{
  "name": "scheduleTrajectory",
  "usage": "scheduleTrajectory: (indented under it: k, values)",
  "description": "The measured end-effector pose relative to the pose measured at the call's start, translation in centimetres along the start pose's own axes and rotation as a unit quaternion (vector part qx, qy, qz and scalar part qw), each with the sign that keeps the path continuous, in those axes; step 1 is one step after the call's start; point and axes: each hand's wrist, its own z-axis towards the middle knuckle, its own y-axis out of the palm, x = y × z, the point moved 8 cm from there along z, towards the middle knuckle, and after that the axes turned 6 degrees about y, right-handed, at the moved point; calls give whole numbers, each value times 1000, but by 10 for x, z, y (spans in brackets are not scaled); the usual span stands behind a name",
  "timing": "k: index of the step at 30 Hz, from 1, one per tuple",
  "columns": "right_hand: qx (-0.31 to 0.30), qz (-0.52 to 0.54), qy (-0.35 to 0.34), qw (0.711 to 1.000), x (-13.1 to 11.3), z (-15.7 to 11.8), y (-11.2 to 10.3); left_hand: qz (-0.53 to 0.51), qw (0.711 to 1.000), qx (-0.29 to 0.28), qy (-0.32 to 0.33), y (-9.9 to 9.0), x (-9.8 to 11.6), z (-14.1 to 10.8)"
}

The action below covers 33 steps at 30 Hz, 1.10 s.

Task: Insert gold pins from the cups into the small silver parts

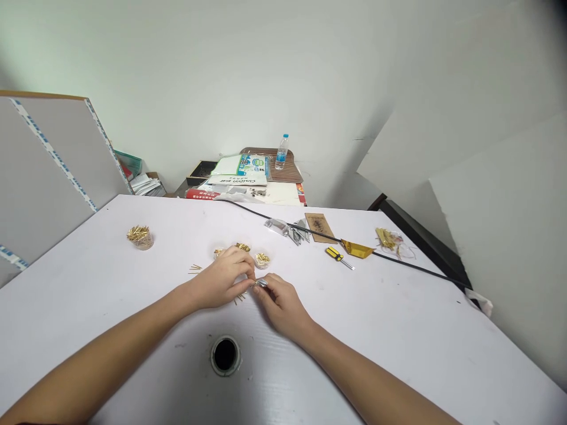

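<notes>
Over the middle of the white table, my left hand and my right hand meet at the fingertips. Between the thumb and fingers of my right hand is a small shiny silver piece; its exact kind does not show. My left hand pinches at the near end of that piece, and what lies in its fingertips is too small to make out. Small clear cups of gold-coloured metal parts stand just beyond the hands, one cup in plain view and others partly covered. Loose thin gold pins lie under and beside my left hand.
A cup of gold pins stands far left. At right lie a yellow-black screwdriver, a brown card, silver pieces in bags, a black cable and a bag of gold parts. A round hole is nearby.
</notes>
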Motion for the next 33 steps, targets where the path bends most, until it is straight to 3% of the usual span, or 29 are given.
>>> scheduleTrajectory:
  k: [15,25,29,31,33]
  values:
    - [-57,-49,-22,997,0,-4,10,-105,994,-5,-11,8,-7,-3]
    - [-74,-28,-31,996,0,-2,11,-66,998,-6,-12,8,-3,-5]
    - [-56,28,-19,998,1,1,5,-11,1000,21,-18,-25,-9,-1]
    - [-45,44,-8,998,3,2,2,50,997,43,-41,-53,-22,2]
    - [-40,51,0,998,5,3,0,124,988,15,-86,-76,-42,4]
